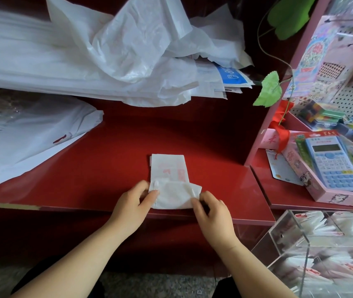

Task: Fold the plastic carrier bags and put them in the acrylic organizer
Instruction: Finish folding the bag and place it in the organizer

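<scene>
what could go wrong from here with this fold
1. The folded bag lies right at the front edge of the red counter; released, the slick plastic could slide off or spring open.
2. The left hand and right hand pinch only its near corners, so the next fold may go crooked.
3. The acrylic organizer already looks well filled, so a loose, bulky fold might not fit.

The tabletop is a deep, glossy red. On it the folded bag is white with faint red print. The heap of bags behind is plain milky white, with one blue-and-white label showing. The leaf is bright green. The calculator is pale blue, in a pink box. The clear organizer shows white bags with red marks inside.
</scene>
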Demonstrator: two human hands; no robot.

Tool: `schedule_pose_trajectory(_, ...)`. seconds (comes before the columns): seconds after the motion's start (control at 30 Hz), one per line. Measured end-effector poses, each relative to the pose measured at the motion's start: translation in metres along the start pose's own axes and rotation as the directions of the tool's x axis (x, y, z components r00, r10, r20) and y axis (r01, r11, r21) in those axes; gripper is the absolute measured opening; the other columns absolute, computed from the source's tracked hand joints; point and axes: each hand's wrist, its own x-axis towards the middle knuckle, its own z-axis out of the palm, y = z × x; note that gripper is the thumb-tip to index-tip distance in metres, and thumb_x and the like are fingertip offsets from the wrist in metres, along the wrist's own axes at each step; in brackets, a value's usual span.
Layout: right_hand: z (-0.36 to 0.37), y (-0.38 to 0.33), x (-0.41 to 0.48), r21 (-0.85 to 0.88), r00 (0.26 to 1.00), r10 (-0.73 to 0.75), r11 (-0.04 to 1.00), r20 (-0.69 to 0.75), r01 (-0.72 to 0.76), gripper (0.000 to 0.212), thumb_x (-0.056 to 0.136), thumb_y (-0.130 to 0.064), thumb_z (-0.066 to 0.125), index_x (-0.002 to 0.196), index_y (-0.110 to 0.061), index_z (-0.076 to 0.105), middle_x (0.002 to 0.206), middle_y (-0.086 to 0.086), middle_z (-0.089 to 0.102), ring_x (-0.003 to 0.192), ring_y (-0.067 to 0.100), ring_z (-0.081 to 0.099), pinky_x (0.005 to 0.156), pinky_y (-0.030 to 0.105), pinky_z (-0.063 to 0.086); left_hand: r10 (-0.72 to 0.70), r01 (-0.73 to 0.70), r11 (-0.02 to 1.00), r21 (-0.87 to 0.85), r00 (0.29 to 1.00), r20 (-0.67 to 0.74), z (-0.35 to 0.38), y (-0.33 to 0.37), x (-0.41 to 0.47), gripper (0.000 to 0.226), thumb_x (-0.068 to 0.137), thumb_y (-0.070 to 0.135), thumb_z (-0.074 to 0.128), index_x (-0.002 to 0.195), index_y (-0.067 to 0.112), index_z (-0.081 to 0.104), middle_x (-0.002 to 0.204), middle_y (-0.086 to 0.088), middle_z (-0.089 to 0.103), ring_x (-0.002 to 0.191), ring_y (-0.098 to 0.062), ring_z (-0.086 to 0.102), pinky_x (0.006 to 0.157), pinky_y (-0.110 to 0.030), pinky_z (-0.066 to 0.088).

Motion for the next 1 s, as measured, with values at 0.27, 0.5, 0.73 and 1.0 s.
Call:
schedule_pose_trajectory(0.27, -0.010, -0.020, 0.033, 0.185, 0.987, 0.157, 0.970, 0.010, -0.156, 0.031, 0.093, -0.013, 0.048, 0.065, -0.022, 0.040, 0.053, -0.008, 0.038, 0.046, 0.006, 0.034, 0.047, 0.020, 0.027, -0.113, 0.109, 0.989, 0.098, 0.993, 0.038, 0.007, 0.007, 0.010, 0.022, 0.081, 0.024, 0.067, 0.096, 0.009, 0.061, 0.094, 0.007, 0.068, 0.100, -0.015, 0.061, 0.087, -0.034, 0.044)
schedule_pose_trajectory(0.5, 0.006, -0.014, 0.084, -0.094, 0.908, 0.404, 0.914, 0.114, -0.395, 0.029, 0.090, -0.014, 0.044, 0.062, -0.006, 0.043, 0.052, 0.000, 0.038, 0.051, 0.024, 0.048, 0.045, 0.026, 0.028, -0.148, 0.151, 0.988, 0.010, 0.976, -0.161, 0.015, 0.008, 0.017, 0.052, 0.083, 0.019, 0.065, 0.128, 0.019, 0.040, 0.078, 0.014, 0.059, 0.081, -0.012, 0.055, 0.064, -0.019, 0.035)
schedule_pose_trajectory(0.73, 0.008, -0.018, 0.103, -0.238, 0.781, 0.566, 0.823, 0.263, -0.516, 0.017, 0.091, -0.016, 0.041, 0.085, -0.014, 0.057, 0.052, 0.004, 0.054, 0.031, 0.015, 0.049, 0.045, 0.020, 0.041, -0.101, 0.107, 0.994, 0.026, 0.980, -0.170, 0.017, 0.002, 0.024, 0.056, 0.081, 0.009, 0.066, 0.130, 0.018, 0.039, 0.098, 0.015, 0.047, 0.068, -0.003, 0.052, 0.058, -0.010, 0.034)
schedule_pose_trajectory(1.0, 0.013, -0.022, 0.104, -0.296, 0.791, 0.523, 0.847, 0.316, -0.442, 0.039, 0.095, -0.032, 0.038, 0.061, -0.019, 0.053, 0.052, -0.005, 0.058, 0.035, 0.007, 0.048, 0.056, 0.021, 0.041, 0.334, -0.265, 0.733, 0.626, 0.942, 0.007, 0.018, -0.020, 0.024, 0.038, 0.079, 0.030, 0.038, 0.100, 0.020, 0.068, 0.111, -0.003, 0.067, 0.110, -0.025, 0.057, 0.094, -0.038, 0.042)
